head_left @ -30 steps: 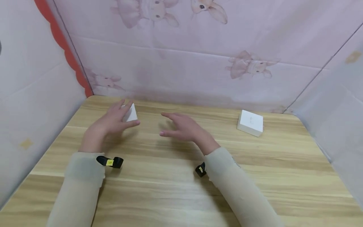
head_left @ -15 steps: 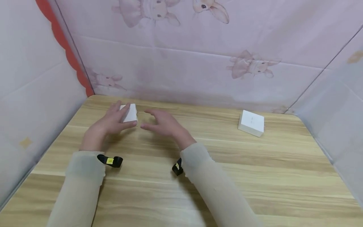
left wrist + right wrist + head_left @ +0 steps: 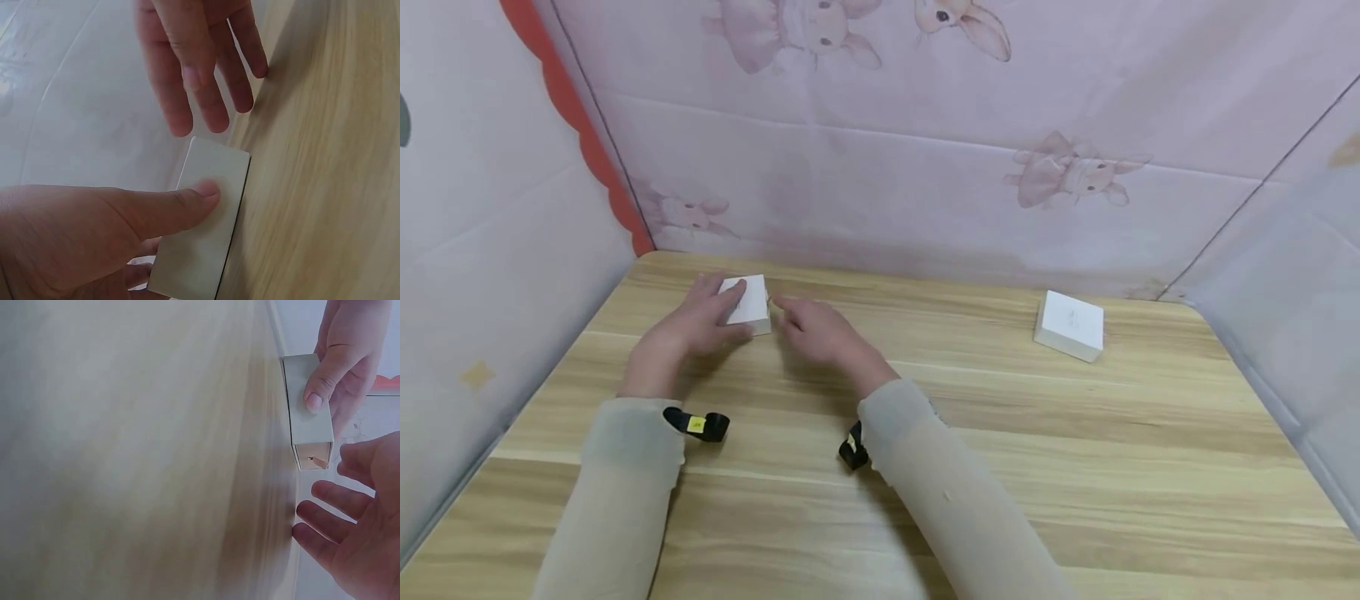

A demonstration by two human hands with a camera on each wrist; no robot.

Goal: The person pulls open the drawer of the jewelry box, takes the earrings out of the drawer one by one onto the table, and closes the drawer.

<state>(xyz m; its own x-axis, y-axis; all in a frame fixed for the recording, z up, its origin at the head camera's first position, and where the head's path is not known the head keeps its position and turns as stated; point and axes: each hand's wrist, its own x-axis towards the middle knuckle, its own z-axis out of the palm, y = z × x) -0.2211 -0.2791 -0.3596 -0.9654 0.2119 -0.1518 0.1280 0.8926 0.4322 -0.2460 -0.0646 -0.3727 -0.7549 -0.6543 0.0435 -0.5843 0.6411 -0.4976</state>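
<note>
At the back left of the table in the head view, my left hand (image 3: 688,321) grips a small white box (image 3: 749,303). In the left wrist view its thumb (image 3: 194,203) presses the box's long side, with other fingers partly hidden behind. The right wrist view shows the box's end as a tan face with a small ribbon-like tab (image 3: 320,464). My right hand (image 3: 820,329) is just right of that end. Its thumb and index finger are close to the tab with a small gap, and the remaining fingers (image 3: 325,522) are spread and hold nothing.
A second white box (image 3: 1070,325) with faint print lies at the back right of the wooden table (image 3: 1000,475). Behind the table hangs a pink sheet (image 3: 887,192) with rabbit prints. Pale side sheets flank both table edges.
My right hand has moved left to the end of the box, and its thumb and index finger have come closer together. My left hand stays at the box, its thumb now lower on the near side.
</note>
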